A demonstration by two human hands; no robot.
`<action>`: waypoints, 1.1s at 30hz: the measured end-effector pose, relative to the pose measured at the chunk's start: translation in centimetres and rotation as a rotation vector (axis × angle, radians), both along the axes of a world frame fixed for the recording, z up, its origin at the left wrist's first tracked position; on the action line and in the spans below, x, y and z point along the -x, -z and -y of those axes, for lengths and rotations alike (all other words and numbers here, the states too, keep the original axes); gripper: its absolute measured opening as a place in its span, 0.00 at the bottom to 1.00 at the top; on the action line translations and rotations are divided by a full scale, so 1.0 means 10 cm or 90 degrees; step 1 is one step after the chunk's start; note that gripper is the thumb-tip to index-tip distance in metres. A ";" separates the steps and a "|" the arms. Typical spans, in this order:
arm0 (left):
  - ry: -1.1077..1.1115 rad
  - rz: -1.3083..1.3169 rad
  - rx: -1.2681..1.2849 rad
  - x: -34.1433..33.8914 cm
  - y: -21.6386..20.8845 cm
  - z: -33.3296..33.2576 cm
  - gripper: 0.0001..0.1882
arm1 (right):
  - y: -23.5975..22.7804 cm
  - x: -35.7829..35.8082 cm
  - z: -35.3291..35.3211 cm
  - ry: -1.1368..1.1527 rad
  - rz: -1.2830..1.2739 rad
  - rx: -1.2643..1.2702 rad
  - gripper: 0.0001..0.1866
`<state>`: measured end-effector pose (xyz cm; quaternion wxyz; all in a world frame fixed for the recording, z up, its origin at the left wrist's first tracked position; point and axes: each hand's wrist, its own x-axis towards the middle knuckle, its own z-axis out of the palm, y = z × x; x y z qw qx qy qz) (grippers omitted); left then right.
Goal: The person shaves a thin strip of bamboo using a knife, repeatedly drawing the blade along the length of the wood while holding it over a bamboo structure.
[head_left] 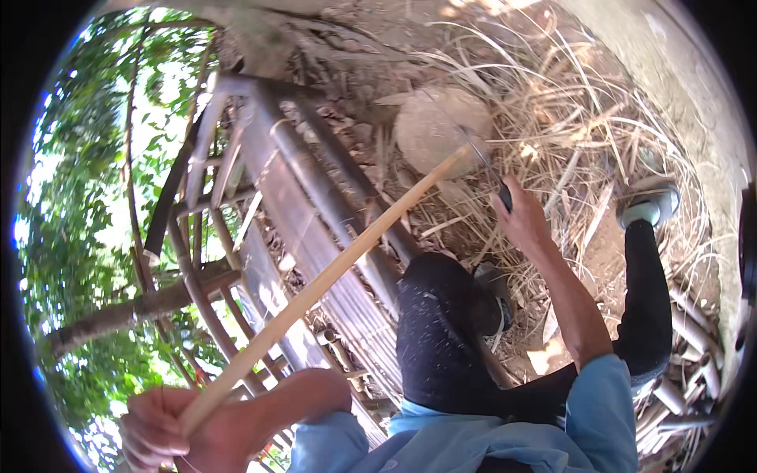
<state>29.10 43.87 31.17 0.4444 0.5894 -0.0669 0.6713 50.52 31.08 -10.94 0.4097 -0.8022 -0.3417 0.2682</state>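
My left hand (pixel 185 430), at the lower left, is closed around the near end of a long, pale wooden strip (pixel 331 272). The strip slants up across the view toward the right. A knife (pixel 490 167) with a dark handle and thin blade is gripped in my right hand (pixel 520 217). Its blade crosses the strip's far end; whether it touches the wood I cannot tell. Beneath that end is a round, flat-topped block (pixel 441 130), stump or stone. Small pale shavings dot my dark trouser leg.
A bamboo bench (pixel 315 213) runs along my left, with a bamboo railing (pixel 209 292) and green leaves beyond. Dry strips and shavings (pixel 568 118) litter the ground around the block. A pale wall (pixel 702 87) curves along the right, with cut bamboo pieces (pixel 678 394) at lower right.
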 end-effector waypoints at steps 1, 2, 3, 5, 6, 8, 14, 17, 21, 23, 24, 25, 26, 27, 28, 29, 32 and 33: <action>0.023 -0.002 0.012 -0.08 0.04 0.02 0.20 | -0.38 0.05 0.07 -0.012 -0.024 0.024 0.17; 0.077 -0.038 0.061 -0.15 0.07 0.12 0.19 | -0.72 0.12 0.13 -0.021 -0.048 0.050 0.17; 0.128 -0.078 0.109 -0.17 0.05 0.22 0.17 | -1.02 0.25 0.16 -0.025 -0.043 0.042 0.17; -0.054 -0.115 0.003 -0.12 0.19 0.18 0.22 | -1.53 0.45 0.25 -0.026 -0.066 -0.055 0.16; -0.106 -0.107 -0.006 -0.06 0.22 0.22 0.22 | -1.74 0.64 0.26 -0.035 -0.003 -0.146 0.15; -0.185 -0.080 0.006 -0.04 0.34 0.28 0.23 | -2.11 0.91 0.35 -0.057 0.080 -0.268 0.14; -0.229 -0.019 0.085 -0.09 0.41 0.59 0.23 | -2.62 1.19 0.52 -0.108 0.117 -0.263 0.13; -0.258 -0.025 0.085 -0.04 0.40 0.60 0.23 | -2.44 1.30 0.44 -0.107 0.135 -0.238 0.13; -0.243 -0.019 0.127 0.06 0.45 0.62 0.24 | -2.47 1.35 0.54 -0.165 0.138 -0.268 0.10; -0.246 -0.028 0.099 0.04 0.44 0.61 0.23 | -2.17 1.20 0.36 -0.088 0.166 -0.218 0.12; -0.271 -0.035 0.102 0.03 0.44 0.57 0.24 | -2.17 1.19 0.36 -0.096 0.161 -0.205 0.12; -0.272 -0.035 0.097 0.04 0.42 0.56 0.24 | -2.21 1.20 0.41 -0.096 0.160 -0.209 0.12; -0.250 -0.036 0.093 0.08 0.44 0.56 0.23 | -2.32 1.24 0.49 -0.138 0.152 -0.216 0.11; -0.227 -0.036 0.090 0.12 0.46 0.55 0.23 | -2.36 1.26 0.52 -0.180 0.143 -0.223 0.10; -0.186 -0.023 0.090 0.16 0.48 0.52 0.23 | -2.29 1.27 0.50 -0.169 0.149 -0.253 0.09; -0.187 -0.028 0.096 0.18 0.49 0.50 0.23 | -2.07 1.21 0.44 -0.169 0.143 -0.248 0.09; -0.315 -0.036 0.079 0.08 0.43 0.43 0.23 | -1.51 0.96 0.22 -0.090 0.169 -0.196 0.09; -0.314 -0.038 0.079 0.08 0.42 0.38 0.23 | -1.57 0.99 0.20 -0.089 0.168 -0.196 0.09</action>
